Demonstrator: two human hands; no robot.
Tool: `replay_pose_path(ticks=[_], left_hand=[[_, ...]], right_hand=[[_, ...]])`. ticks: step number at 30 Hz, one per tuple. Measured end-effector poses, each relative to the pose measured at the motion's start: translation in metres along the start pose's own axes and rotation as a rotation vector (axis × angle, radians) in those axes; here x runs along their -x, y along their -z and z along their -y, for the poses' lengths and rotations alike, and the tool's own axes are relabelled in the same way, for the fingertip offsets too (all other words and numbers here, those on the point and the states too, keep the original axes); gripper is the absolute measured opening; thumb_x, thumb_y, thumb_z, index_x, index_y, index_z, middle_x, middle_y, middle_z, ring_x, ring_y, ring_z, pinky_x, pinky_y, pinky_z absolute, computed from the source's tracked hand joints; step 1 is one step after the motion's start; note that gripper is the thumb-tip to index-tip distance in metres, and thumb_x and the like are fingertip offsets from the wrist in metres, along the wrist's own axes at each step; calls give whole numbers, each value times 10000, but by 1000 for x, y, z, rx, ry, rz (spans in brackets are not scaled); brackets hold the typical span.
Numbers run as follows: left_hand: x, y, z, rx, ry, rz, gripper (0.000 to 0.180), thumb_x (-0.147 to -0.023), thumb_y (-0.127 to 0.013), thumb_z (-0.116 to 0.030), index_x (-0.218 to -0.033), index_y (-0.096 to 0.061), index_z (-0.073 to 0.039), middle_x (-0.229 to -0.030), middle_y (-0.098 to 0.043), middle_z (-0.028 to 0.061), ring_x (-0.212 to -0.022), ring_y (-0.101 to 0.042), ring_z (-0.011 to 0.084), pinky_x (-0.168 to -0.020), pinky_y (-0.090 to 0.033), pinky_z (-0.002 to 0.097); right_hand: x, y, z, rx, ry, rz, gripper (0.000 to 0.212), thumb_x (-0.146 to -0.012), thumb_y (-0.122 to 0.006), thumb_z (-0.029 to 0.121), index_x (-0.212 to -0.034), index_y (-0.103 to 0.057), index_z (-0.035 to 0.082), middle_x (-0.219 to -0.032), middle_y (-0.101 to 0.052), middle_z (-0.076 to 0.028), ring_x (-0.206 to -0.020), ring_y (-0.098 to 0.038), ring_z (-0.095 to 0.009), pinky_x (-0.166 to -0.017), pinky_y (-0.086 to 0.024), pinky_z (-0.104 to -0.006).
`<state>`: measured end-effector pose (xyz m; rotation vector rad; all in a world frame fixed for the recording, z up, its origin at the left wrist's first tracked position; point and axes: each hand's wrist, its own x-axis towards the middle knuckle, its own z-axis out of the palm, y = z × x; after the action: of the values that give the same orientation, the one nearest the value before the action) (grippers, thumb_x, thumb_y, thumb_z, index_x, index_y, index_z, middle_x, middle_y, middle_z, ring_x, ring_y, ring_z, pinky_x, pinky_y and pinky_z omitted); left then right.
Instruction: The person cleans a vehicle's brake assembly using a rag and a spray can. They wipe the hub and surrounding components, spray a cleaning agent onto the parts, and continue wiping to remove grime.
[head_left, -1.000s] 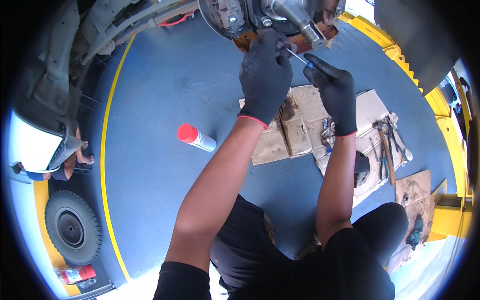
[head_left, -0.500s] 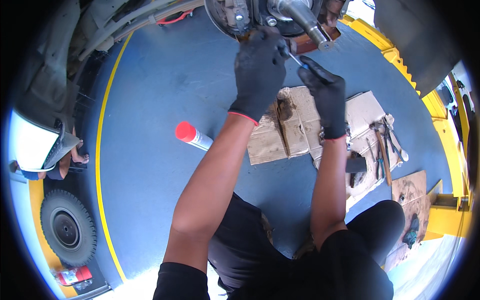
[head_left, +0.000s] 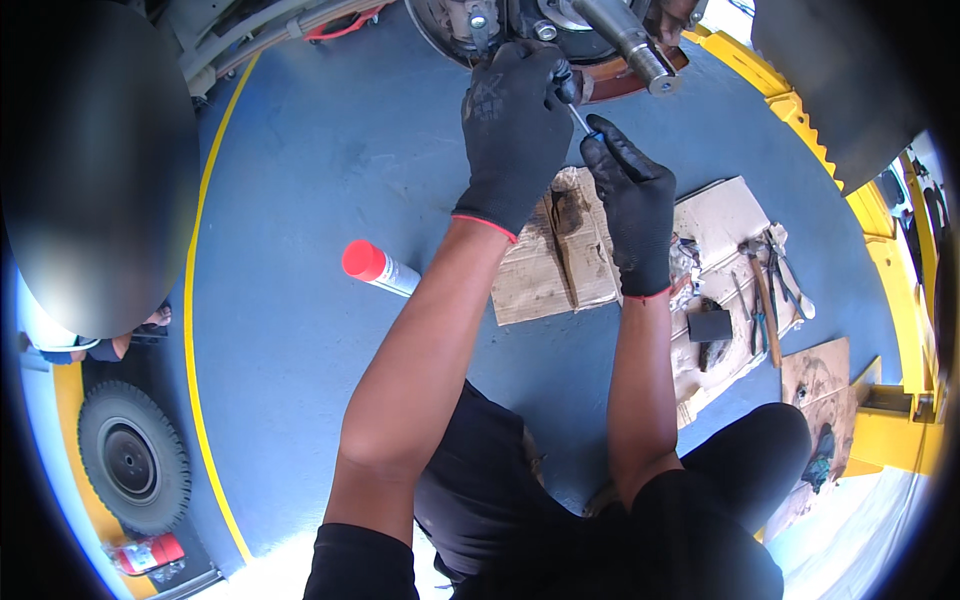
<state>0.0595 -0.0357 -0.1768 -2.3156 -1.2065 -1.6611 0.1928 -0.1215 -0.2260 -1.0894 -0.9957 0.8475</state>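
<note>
Both hands wear black gloves with red cuffs. My left hand (head_left: 515, 135) is raised against the lower edge of a wheel hub and brake assembly (head_left: 475, 25). Its fingers are curled closed, and what they pinch is hidden. Lower and to the right, my right hand (head_left: 632, 205) grips a screwdriver by its blue handle, mostly covered by the fingers. The thin metal shaft (head_left: 580, 121) slants up to the left hand's fingertips. A thick metal axle spindle (head_left: 625, 45) sticks out of the hub just above the hands.
Stained cardboard (head_left: 520, 285) lies on the blue floor, with a hammer (head_left: 766, 310) and pliers (head_left: 790, 285) on its right part. A red-capped spray can (head_left: 380, 267) stands left. Yellow lift steel (head_left: 880, 270) runs along the right; a tyre (head_left: 133, 455) lies far left.
My right hand and the screwdriver have shifted slightly left. The left hand stays at the brake assembly. A blurred dark rounded shape now covers the upper left of the view.
</note>
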Motion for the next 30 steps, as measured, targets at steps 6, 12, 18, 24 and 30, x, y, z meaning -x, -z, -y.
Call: replay_pose_path(ticks=[6, 12, 18, 24, 30], left_hand=[[-1, 5, -7, 51, -30, -3, 351, -828, -665, -1, -1161, -757, -64, -1147, -701, 164, -1049, -666, 413, -937, -541, 520], [-7, 6, -13, 45, 36, -92, 328, -849, -652, -41, -1164, -744, -46, -1089, -689, 178, -1004, -675, 414, -899, -537, 527], [-17, 11, -12, 74, -63, -163, 374, -852, -633, -50, -1217, -715, -41, -1054, -673, 192, -991, -671, 421, -882, -531, 523], [-31, 5, -16, 319, -93, -327, 503, -960, -589, -68, -1455, -547, 9, -1168, -693, 248, -1078, -680, 470, -939, -538, 516], [-23, 23, -30, 202, 82, -165, 562, -1023, -641, -135, -1546, -483, -2, -1279, -705, 284, -1140, -704, 468, -930, -561, 509]], right_hand=[[0, -9, -8, -110, -63, -101, 362, -1052, -774, 134, -1374, -755, -31, -1020, -699, 36, -874, -594, -55, -751, -494, -248], [24, -28, -7, 4, 40, -139, 373, -1060, -735, 122, -1398, -738, -35, -1039, -792, -40, -880, -658, -60, -786, -551, -263], [32, -40, 15, 299, 352, -239, 377, -1054, -738, 124, -1400, -734, -25, -937, -805, -77, -836, -687, -54, -763, -563, -274], [21, -39, 46, 129, 284, -192, 376, -1072, -726, 135, -1426, -731, 8, -944, -809, -38, -766, -654, -1, -644, -519, -225], [14, -49, 38, 201, 176, -168, 356, -1067, -708, 143, -1409, -751, 53, -946, -834, -137, -783, -737, -70, -692, -570, -307]])
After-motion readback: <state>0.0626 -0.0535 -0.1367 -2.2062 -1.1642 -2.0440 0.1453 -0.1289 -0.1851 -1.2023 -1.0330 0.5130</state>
